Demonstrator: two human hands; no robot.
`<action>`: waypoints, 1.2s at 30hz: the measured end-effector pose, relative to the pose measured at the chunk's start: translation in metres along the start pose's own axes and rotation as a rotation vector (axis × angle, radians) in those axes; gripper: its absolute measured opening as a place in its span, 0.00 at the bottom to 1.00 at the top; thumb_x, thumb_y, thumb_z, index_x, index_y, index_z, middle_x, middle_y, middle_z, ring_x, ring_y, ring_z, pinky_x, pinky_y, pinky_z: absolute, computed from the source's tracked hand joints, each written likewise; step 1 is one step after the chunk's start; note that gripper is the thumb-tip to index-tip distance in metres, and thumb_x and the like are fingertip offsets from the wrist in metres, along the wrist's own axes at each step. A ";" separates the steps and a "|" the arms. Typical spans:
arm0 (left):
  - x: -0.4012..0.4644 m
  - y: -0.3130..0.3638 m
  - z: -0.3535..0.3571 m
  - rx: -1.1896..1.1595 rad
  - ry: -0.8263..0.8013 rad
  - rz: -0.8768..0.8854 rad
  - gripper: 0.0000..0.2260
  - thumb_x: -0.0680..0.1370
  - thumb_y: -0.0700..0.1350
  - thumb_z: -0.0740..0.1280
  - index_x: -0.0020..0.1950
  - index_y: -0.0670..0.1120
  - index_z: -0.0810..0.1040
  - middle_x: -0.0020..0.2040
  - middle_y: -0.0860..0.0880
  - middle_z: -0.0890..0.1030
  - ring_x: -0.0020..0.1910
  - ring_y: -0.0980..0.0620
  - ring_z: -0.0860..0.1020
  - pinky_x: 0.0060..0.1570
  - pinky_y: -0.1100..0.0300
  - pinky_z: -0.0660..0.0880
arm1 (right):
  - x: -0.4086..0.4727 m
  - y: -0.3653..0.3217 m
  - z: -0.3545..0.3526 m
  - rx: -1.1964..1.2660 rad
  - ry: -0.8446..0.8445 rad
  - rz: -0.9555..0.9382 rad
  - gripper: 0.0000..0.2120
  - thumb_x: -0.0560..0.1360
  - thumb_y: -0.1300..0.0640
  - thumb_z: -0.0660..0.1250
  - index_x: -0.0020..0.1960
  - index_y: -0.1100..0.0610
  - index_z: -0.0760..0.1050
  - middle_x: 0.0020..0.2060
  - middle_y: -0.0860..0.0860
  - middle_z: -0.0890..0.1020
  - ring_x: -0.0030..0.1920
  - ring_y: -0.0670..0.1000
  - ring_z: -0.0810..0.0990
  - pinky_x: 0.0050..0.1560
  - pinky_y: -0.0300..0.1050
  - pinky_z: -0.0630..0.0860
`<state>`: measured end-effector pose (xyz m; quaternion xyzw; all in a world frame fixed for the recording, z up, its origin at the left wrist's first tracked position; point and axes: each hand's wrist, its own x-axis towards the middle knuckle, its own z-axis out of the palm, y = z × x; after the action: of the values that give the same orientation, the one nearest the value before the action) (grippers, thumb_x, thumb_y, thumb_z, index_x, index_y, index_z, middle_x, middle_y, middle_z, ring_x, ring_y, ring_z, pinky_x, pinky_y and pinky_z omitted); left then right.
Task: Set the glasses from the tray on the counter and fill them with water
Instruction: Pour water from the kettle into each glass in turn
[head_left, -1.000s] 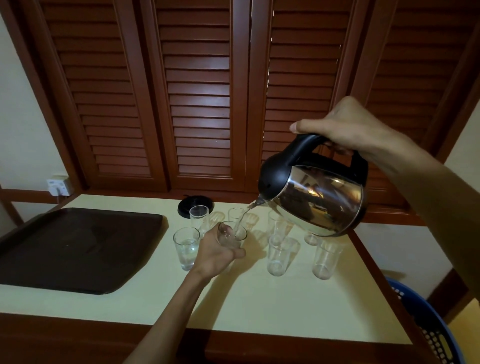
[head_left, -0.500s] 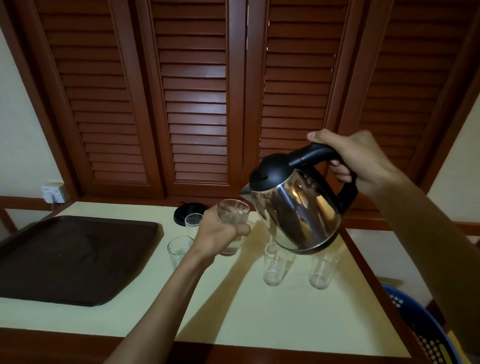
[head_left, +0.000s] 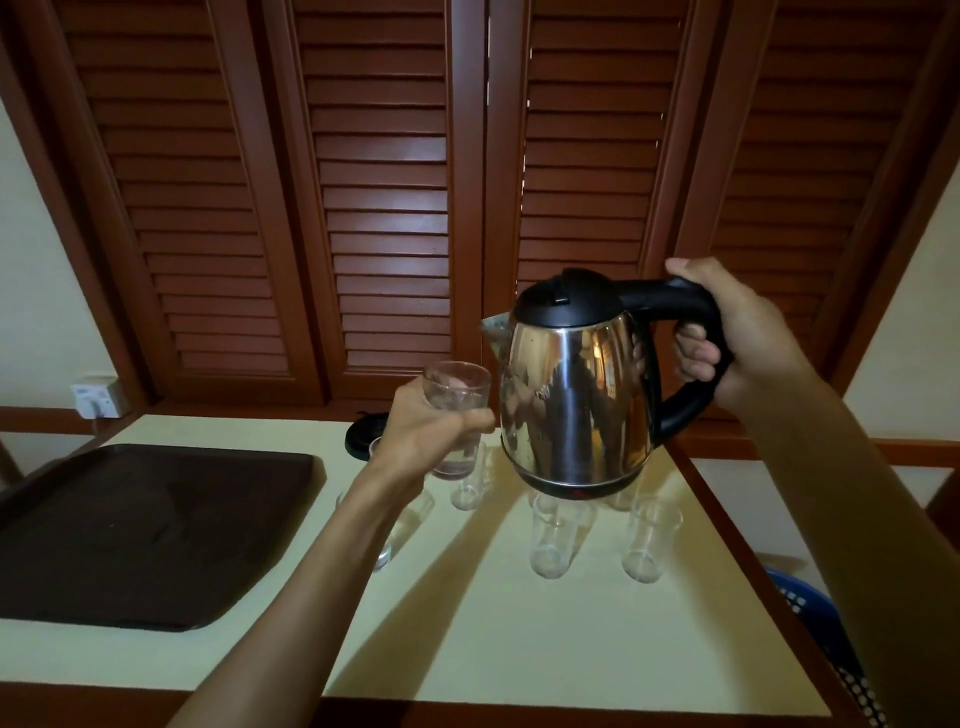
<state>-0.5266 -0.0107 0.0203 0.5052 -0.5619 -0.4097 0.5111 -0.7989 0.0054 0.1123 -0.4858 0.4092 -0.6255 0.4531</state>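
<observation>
My left hand (head_left: 423, 434) grips a clear glass (head_left: 456, 397) with water in it, held in the air above the cream counter (head_left: 519, 639). My right hand (head_left: 737, 338) holds the black handle of a steel kettle (head_left: 576, 395), upright, its spout just right of the glass rim. Several empty glasses stand on the counter below: one (head_left: 550, 540) under the kettle, one (head_left: 647, 540) to its right, one (head_left: 467, 483) behind my left hand. Another glass (head_left: 395, 535) is partly hidden by my left forearm. The dark tray (head_left: 145, 530) lies bare at the left.
The black kettle base (head_left: 363, 434) sits at the back of the counter. Brown louvred doors (head_left: 384, 208) stand behind. A wall socket (head_left: 96, 400) is at the far left. A blue basket (head_left: 815, 613) shows past the counter's right edge.
The pouring has stopped. The kettle has tipped back upright and risen. My left hand has lifted the filled glass off the counter and higher.
</observation>
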 end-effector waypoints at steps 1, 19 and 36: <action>0.000 -0.007 0.001 -0.001 0.021 -0.020 0.12 0.67 0.35 0.79 0.45 0.46 0.82 0.42 0.47 0.87 0.42 0.49 0.84 0.42 0.53 0.82 | 0.000 0.001 -0.001 0.002 -0.003 0.012 0.16 0.70 0.43 0.75 0.41 0.55 0.78 0.22 0.48 0.68 0.19 0.47 0.64 0.22 0.40 0.61; -0.018 -0.136 0.028 -0.145 0.001 -0.266 0.20 0.67 0.32 0.80 0.52 0.48 0.79 0.44 0.50 0.83 0.41 0.55 0.81 0.35 0.71 0.79 | -0.005 0.014 0.006 -0.141 0.128 0.034 0.24 0.66 0.36 0.77 0.36 0.58 0.76 0.22 0.50 0.71 0.20 0.49 0.67 0.20 0.40 0.66; -0.008 -0.163 0.026 -0.207 -0.019 -0.296 0.29 0.67 0.34 0.81 0.51 0.61 0.71 0.46 0.57 0.79 0.44 0.63 0.77 0.42 0.78 0.75 | -0.024 0.011 -0.006 -0.157 0.207 0.058 0.22 0.72 0.42 0.73 0.28 0.54 0.72 0.21 0.50 0.69 0.21 0.49 0.66 0.24 0.40 0.67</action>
<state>-0.5282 -0.0288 -0.1436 0.5229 -0.4410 -0.5409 0.4893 -0.8002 0.0262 0.0945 -0.4405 0.5154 -0.6250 0.3870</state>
